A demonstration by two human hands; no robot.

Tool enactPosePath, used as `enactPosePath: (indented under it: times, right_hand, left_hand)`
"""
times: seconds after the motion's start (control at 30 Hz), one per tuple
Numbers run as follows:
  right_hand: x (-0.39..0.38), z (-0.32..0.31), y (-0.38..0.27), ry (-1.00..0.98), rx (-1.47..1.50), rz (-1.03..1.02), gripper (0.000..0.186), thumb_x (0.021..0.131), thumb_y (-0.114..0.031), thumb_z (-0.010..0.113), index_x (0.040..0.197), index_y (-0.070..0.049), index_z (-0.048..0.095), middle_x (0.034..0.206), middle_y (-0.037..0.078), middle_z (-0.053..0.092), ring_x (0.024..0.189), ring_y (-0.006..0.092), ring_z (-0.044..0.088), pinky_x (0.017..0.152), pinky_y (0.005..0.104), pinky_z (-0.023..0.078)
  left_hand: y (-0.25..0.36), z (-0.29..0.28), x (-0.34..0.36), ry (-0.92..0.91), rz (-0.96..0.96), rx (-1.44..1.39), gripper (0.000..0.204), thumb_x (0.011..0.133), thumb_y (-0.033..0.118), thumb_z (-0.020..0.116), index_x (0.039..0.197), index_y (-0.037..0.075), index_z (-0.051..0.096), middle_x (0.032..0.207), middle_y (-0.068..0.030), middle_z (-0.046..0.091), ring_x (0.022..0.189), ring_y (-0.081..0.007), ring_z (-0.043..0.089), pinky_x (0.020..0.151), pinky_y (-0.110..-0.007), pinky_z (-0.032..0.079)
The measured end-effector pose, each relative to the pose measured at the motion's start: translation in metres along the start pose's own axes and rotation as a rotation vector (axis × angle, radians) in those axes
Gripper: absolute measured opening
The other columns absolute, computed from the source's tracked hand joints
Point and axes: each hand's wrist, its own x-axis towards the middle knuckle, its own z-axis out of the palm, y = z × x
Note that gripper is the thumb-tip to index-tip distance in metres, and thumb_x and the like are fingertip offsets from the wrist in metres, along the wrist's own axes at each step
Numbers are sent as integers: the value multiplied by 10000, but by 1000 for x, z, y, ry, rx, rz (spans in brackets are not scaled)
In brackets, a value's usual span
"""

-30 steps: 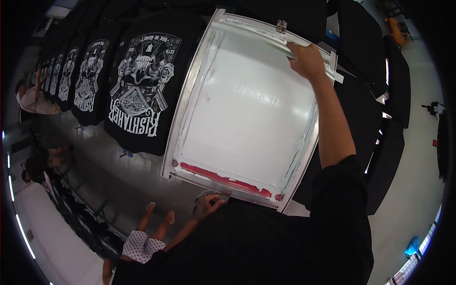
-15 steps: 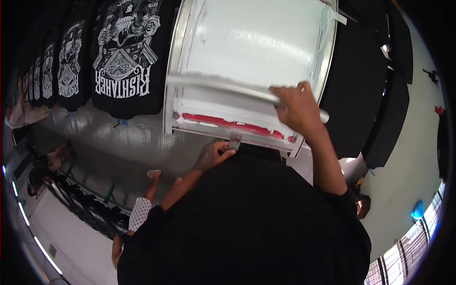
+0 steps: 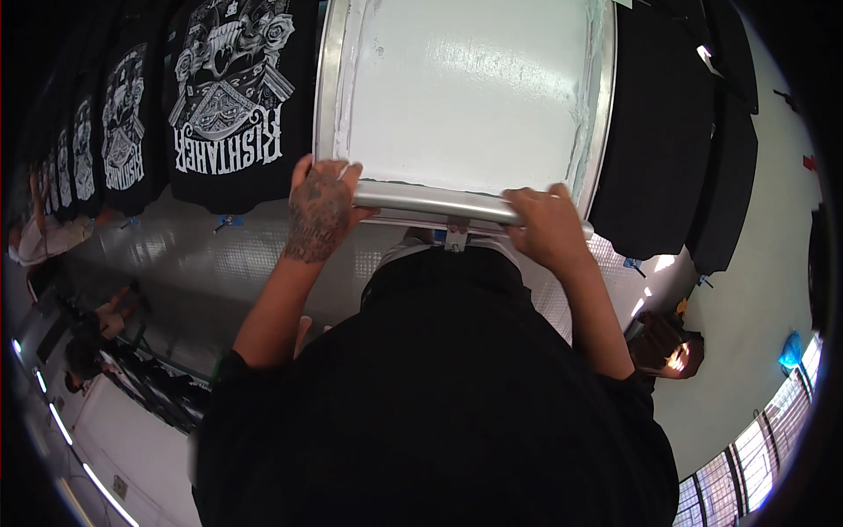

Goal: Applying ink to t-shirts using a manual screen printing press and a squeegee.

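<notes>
A squeegee [image 3: 430, 202] with a long metal handle lies across the near end of a screen printing frame [image 3: 328, 97]. White ink covers the frame's mesh [image 3: 470, 105]. My left hand [image 3: 323, 209], with a tattooed back, grips the squeegee near its left end. Toward the right end, my right hand [image 3: 549, 224] is closed round the same handle. The squeegee's lower edge is hidden behind its handle. Just below the handle, between my hands, a metal bracket [image 3: 456, 235] shows.
Black T-shirts with white prints [image 3: 230, 105] hang in a row at the left. Plain black shirts [image 3: 654, 149] are on boards close by at the right. A person [image 3: 53, 224] stands at the far left. A blue bag [image 3: 790, 351] is at the far right.
The squeegee has come toward me to the frame's near end, hiding the red strip there. My left hand has left the metal bracket and taken hold of the handle's left end.
</notes>
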Motion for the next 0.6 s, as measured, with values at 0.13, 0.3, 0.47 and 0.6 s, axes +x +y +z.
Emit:
enactPosePath:
  times: [0.13,0.3,0.47,0.6]
  right_hand:
    - [-44,19,56,283,-125,163,305,696,-105,790,988,-87,707,939,84,715,916,273,684,902,434,446]
    - [-66,75,57,532,-43,165,354,611,-49,794,951,-71,697,933,84,716,924,283,683,864,436,470]
    - [-54,67,50,469,-8,317,300,650,-63,783,938,-80,701,952,83,739,918,264,696,933,457,436]
    - [-54,96,59,636,-52,296,261,710,-88,784,951,-85,684,980,80,740,955,249,699,920,455,424]
  left_hand:
    - [-6,10,9,-394,-186,-88,502,804,389,840,1145,57,678,1138,-146,660,1119,-306,623,1005,-498,485]
    - [-4,45,-36,207,34,-127,272,776,200,786,969,40,680,984,-132,679,890,-326,662,817,-464,539]
    - [-4,40,-27,220,27,-212,244,707,141,758,919,54,676,916,-118,653,864,-322,639,834,-455,528]
    - [-4,56,-30,326,96,-182,268,738,118,752,980,20,687,981,-136,672,873,-324,652,806,-472,531]
